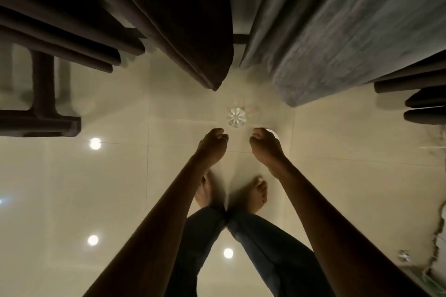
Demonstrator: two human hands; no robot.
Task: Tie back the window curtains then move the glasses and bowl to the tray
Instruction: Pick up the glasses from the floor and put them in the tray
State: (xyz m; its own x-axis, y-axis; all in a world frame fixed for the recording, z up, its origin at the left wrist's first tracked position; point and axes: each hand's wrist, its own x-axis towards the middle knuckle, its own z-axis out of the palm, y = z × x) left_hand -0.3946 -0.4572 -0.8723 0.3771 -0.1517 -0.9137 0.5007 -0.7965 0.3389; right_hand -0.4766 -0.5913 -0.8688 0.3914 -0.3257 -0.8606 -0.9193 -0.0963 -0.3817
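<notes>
I look straight down at a glossy tiled floor [337,188]. A clear ribbed glass [236,117] stands on it between the hems of a dark brown curtain [188,31] and a grey curtain [337,31]. My left hand [212,143] hangs just below and left of the glass with its fingers curled, holding nothing that I can see. My right hand [265,144] hangs just below and right of it, fingers also curled. A pale edge shows behind its knuckles; I cannot tell what it is. Neither hand touches the ribbed glass.
Dark furniture legs [45,103] stand at the left. More dark curtain folds [424,103] hang at the right edge. A small shiny object [404,256] lies by a cracked wall base at the lower right. My bare feet [258,194] are under my arms.
</notes>
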